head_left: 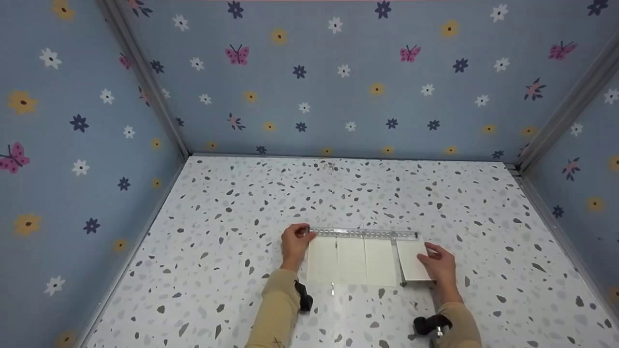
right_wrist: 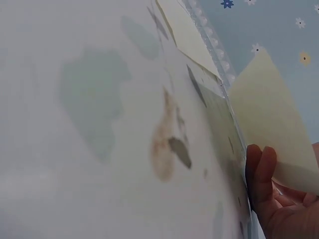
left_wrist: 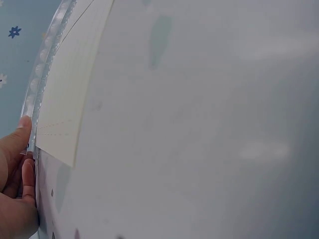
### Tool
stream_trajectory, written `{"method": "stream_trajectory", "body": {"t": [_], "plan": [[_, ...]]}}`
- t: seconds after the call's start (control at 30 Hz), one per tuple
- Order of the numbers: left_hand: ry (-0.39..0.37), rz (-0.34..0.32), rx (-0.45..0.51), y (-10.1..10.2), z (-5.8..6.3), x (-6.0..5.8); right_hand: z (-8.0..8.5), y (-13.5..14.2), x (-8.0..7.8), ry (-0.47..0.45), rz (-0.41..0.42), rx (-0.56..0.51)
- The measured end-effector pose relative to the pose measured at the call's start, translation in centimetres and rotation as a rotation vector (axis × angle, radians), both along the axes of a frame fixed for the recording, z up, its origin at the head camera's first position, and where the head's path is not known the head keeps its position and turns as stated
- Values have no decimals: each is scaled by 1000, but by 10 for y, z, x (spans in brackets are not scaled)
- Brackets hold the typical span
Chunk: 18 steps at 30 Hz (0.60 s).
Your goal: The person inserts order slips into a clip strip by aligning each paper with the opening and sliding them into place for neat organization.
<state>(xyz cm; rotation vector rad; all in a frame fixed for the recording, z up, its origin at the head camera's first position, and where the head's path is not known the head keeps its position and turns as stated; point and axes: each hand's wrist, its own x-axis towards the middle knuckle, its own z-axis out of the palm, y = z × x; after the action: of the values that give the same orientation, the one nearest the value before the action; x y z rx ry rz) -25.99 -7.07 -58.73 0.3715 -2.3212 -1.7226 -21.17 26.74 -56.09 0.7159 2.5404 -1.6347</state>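
A clear ruler (head_left: 362, 233) lies crosswise along the upper edge of a row of three pale yellow paper slips (head_left: 351, 263), set side by side on the table. My left hand (head_left: 294, 245) pinches the ruler's left end, thumb (left_wrist: 22, 130) on top. Another pale yellow paper slip (head_left: 413, 261) is at the right of the row, a narrow gap away. Its right edge is pinched by my right hand (head_left: 440, 266). The right wrist view shows this held slip (right_wrist: 269, 119) tilted up off the table, partly covered by my fingers.
The white speckled tabletop (head_left: 217, 251) spreads around the papers. Blue panels with flowers and butterflies stand at the back (head_left: 319, 92) and both sides, joined by grey corner posts (head_left: 145, 77). A black wrist camera (head_left: 303, 296) sits on the left wrist, another (head_left: 428, 325) on the right.
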Motion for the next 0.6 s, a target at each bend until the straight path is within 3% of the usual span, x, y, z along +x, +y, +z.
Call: {"method": "stream_trajectory", "body": {"t": [0.2,0.6], "plan": [[1,-1,-3,1,0,0,0,-4,0,9,-27,5],[10,-7,-5,0,1,1,-5,-2,-2,39,22,16]]}}
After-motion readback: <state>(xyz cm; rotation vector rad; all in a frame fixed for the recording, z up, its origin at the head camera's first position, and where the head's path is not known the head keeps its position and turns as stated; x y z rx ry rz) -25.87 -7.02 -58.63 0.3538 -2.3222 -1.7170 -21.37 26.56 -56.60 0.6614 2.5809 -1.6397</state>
